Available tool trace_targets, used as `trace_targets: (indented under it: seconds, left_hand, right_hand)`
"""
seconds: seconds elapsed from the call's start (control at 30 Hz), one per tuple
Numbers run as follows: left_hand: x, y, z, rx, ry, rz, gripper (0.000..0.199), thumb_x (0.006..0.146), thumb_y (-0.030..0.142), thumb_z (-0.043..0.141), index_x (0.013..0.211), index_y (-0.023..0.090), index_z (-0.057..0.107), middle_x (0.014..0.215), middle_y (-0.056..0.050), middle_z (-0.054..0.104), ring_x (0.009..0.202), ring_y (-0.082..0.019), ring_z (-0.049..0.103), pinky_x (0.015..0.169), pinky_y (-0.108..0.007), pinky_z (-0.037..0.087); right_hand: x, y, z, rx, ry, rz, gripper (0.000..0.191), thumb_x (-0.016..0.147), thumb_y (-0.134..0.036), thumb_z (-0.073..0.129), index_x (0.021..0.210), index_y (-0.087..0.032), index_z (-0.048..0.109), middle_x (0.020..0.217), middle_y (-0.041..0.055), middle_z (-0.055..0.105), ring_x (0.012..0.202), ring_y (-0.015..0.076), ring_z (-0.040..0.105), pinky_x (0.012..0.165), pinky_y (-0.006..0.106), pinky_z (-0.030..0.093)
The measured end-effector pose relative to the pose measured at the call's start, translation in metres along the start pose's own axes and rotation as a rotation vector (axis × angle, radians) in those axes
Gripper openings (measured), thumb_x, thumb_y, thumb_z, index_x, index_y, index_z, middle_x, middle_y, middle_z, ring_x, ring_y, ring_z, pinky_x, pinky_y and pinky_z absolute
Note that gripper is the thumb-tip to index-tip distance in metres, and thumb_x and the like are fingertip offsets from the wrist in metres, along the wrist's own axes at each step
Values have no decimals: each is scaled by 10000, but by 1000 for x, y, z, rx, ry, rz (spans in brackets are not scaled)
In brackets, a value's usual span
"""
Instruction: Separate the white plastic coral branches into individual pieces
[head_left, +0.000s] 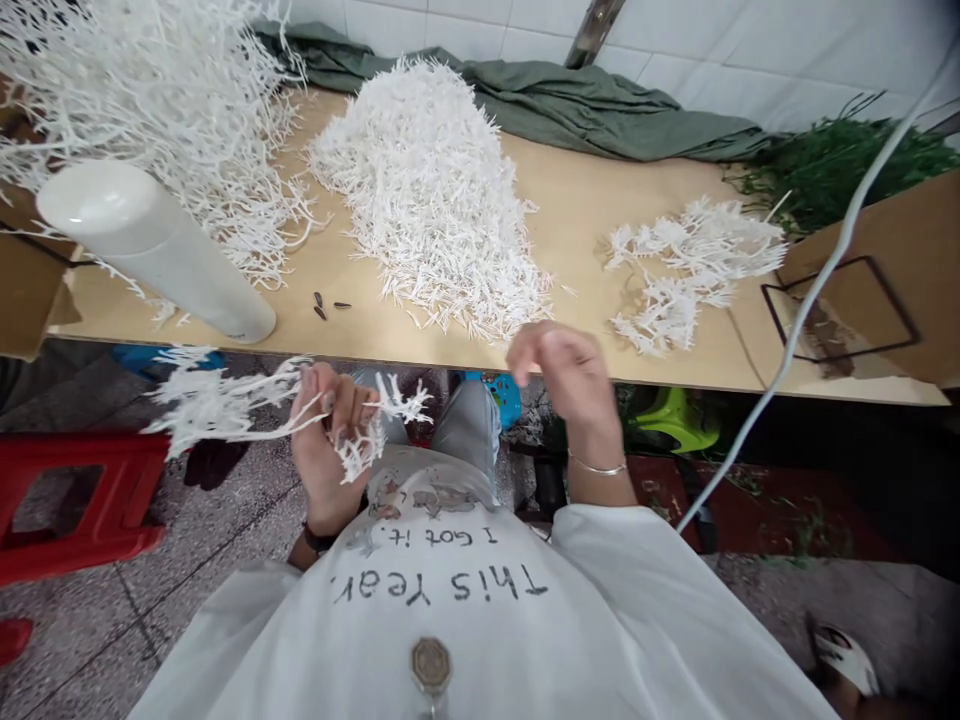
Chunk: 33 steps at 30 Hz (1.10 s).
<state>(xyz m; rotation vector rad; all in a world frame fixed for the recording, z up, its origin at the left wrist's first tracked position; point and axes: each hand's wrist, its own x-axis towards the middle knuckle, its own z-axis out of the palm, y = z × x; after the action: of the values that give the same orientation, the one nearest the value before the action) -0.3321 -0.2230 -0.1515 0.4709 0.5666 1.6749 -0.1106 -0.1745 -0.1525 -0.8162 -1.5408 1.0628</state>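
Note:
My left hand [330, 440], below the table's front edge, has its fingers wrapped round white branching sprigs [217, 405]. They stick out to both sides of the hand. My right hand [566, 370] is over the table's edge, fingers curled and blurred; whether anything small is between them is hidden. Just beyond it, a heap of short white pieces [442, 200] covers the middle of the table [570, 200]. A larger pile of white branching strands [150, 100] fills the left. On the right lies a loose cluster of white sprigs [697, 260].
A white bottle [172, 260] stands at the left front beside several dark seeds [320, 305]. Green cloth [600, 110] runs along the tiled wall. At the right are green sprigs [862, 165], a cardboard box [900, 270] and a hanging cable [810, 300]. A red stool [82, 500] is lower left.

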Motion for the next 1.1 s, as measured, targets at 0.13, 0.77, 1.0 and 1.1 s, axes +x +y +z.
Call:
trace_targets:
  seconds: [0.13,0.77,1.0,1.1]
  left_hand:
    - [3,-16,9,41,-72,-87,359,946,309,440,614,180,398,435,70,209,403,-71,183,461,-175,324]
    - [5,-22,7,79,-258,-360,366,889,335,553,596,170,408,393,93,247,373,-42,176,514,-163,374]
    - [3,4,-1,-1,-83,-95,365,935,295,476,600,174,395,374,97,204,340,-51,123,459,-147,363]
    - [10,6,-2,-4,-5,-7,367,931,287,483,597,174,381,396,86,246,364,-57,171,485,-148,378]
  right_hand:
    - [1,6,41,-115,-328,-37,266,837,-341,611,1041,-181,550,927,46,608,790,111,558,708,263,457]
    - [-3,17,37,680,-443,553,416,853,-365,568,569,-196,315,461,-118,189,350,7,134,335,154,141]
    - [-1,-26,-34,487,18,-108,500,852,-533,423,599,-229,117,480,-109,-4,381,19,-48,333,157,4]
    - [14,-19,-54,181,400,-303,454,894,-443,392,588,-223,139,477,-89,48,390,51,7,349,190,67]
